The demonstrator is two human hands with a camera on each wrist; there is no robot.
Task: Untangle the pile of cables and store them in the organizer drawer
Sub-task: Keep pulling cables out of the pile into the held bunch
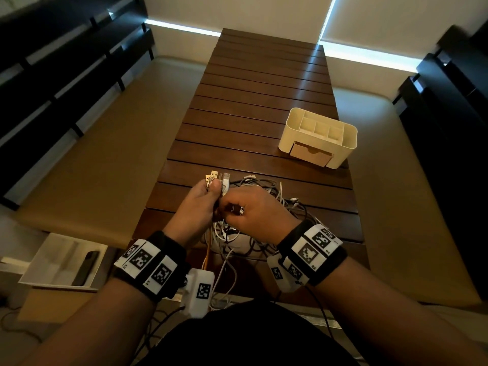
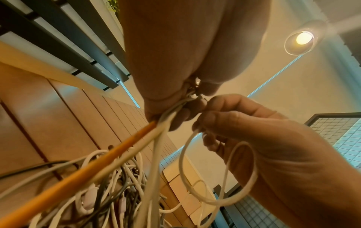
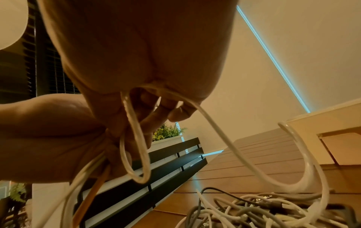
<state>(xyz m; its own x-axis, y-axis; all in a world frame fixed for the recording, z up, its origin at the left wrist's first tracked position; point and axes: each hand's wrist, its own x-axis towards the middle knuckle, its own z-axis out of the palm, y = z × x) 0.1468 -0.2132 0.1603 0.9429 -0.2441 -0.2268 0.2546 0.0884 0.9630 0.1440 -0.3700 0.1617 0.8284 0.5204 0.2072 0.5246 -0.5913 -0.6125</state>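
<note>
A tangled pile of white, grey and black cables [image 1: 266, 207] lies on the near end of the slatted wooden table [image 1: 264, 101]. My left hand [image 1: 203, 202] grips a bunch of USB plugs [image 1: 217, 178] that stick up past its fingers, with their white and orange cords [image 2: 121, 154] trailing down. Just to its right, my right hand [image 1: 250, 207] pinches a white cable [image 3: 224, 146] that loops down into the pile. The cream organizer [image 1: 318, 137] stands at the table's right edge, its small front drawer [image 1: 310, 153] pushed in.
A white box [image 1: 63, 262] holding a dark phone-like object sits on the floor at lower left. Cushioned benches run along both sides of the table, with dark slatted backs [image 1: 66, 75] behind them. A wrist-camera housing [image 1: 199, 289] hangs below my left wrist.
</note>
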